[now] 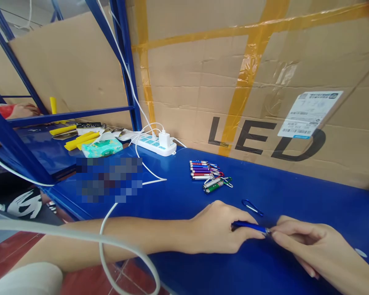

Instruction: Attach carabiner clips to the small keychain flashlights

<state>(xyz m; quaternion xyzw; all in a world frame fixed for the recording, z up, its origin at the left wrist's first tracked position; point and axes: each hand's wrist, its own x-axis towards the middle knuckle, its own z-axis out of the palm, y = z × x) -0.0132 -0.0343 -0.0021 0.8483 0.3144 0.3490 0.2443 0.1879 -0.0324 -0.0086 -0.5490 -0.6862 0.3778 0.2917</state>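
Observation:
My left hand (217,229) reaches in from the left and is closed round a slim blue mini flashlight (249,225), which lies level between thumb and fingers. At its silvery end, the thumb and forefinger of my right hand (310,241) pinch the tip. Just beyond them a loose blue carabiner (252,207) lies on the blue tabletop (295,192). Farther back is a row of mini flashlights (201,170) in several colours, with carabiners attached. A green mini flashlight (214,187) lies at the near end of that group.
A white power strip (155,144) with a plugged-in charger stands by the big cardboard box (184,82). White cables (153,180) loop over the table and my left forearm. At the left are a green tissue pack (103,147), yellow tubes (81,140), and another person's hand (23,110).

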